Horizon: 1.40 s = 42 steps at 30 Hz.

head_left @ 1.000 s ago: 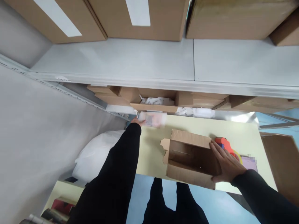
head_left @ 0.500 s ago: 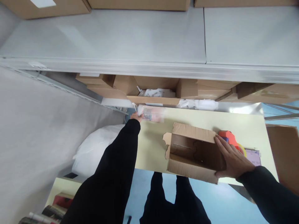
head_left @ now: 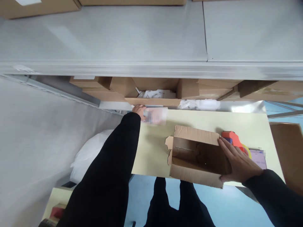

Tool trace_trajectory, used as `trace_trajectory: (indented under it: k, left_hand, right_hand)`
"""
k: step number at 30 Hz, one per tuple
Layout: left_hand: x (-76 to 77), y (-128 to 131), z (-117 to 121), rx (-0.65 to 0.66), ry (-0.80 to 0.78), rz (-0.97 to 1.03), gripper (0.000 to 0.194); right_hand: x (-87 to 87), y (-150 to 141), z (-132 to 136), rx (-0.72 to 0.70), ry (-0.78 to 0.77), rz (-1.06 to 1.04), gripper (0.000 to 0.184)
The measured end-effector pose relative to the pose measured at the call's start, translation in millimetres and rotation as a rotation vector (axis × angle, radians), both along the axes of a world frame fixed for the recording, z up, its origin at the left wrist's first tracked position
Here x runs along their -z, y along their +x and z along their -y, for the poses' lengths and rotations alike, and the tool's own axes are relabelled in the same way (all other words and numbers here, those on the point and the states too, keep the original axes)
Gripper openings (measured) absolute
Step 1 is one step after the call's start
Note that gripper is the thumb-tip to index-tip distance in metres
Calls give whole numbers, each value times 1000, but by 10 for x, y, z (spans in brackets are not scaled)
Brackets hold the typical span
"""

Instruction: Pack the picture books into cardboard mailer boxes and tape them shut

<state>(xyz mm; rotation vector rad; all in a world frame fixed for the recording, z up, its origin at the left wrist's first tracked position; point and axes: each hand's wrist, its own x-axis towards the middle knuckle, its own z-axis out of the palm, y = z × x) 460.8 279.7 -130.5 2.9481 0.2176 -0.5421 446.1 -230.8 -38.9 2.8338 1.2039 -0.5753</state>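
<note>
The bare left hand (head_left: 139,110) reaches well forward, fingers curled in a grasp, behind a long black left sleeve (head_left: 111,164) that slants up from below. The bare right hand (head_left: 236,164), its back uppermost, grips with fingers extended and thumb spread wide apart; its black right sleeve (head_left: 272,192) angles in from the lower right.
</note>
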Motion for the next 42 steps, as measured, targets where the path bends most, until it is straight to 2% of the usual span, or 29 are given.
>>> trace_trajectory:
  k: [6,10,13,15,20,22,24,27,31,35,37,39,40,42]
  left_hand:
    - [-30,-64,31,-116,-9,-58,68]
    - [-49,-135,-21,-192,36,-112,46]
    - [-66,-191,-104,-253,-18,-87,28]
    - [-75,-254,-165,-279,-125,-100,24]
    - [-121,-548,-285,-422,-613,-107,33]
    - [-200,-701,-312,-476,-702,-53,38]
    - [-345,-863,-323,-517,-758,-34,42]
    - [-688,-1120,-306,-568,-847,-21,49]
    - [-1305,-1462,-229,-630,-891,2,60]
    - [-1966,-1707,-61,-654,-989,-22,50]
    - [-2241,-1740,111,-624,-1043,-41,44]
    - [-2422,-1684,375,-546,-1083,-97,42]
    - [-2466,-1620,540,-491,-1090,-133,43]
    - [-2456,-1433,915,-386,-1055,-189,45]
  right_hand:
    - [-7,-3,-15,23,-1,-28,126]
    - [-20,-7,-26,26,1,-23,124]
    - [-24,-12,-32,23,4,-15,124]
    - [-26,-16,-34,23,8,-8,124]
    - [-23,-23,-34,10,13,10,128]
    - [-17,-23,-32,13,13,15,131]
    - [-5,-20,-27,21,25,17,131]
    - [22,-18,-19,20,81,-2,131]
    - [33,-30,-25,34,117,-44,135]
    - [-42,-50,-53,42,119,-58,131]
    - [-93,-53,-64,22,133,-66,126]
    - [-138,-52,-70,4,151,-78,118]
    - [-157,-54,-72,2,160,-84,113]
    - [-190,-63,-77,6,179,-98,105]
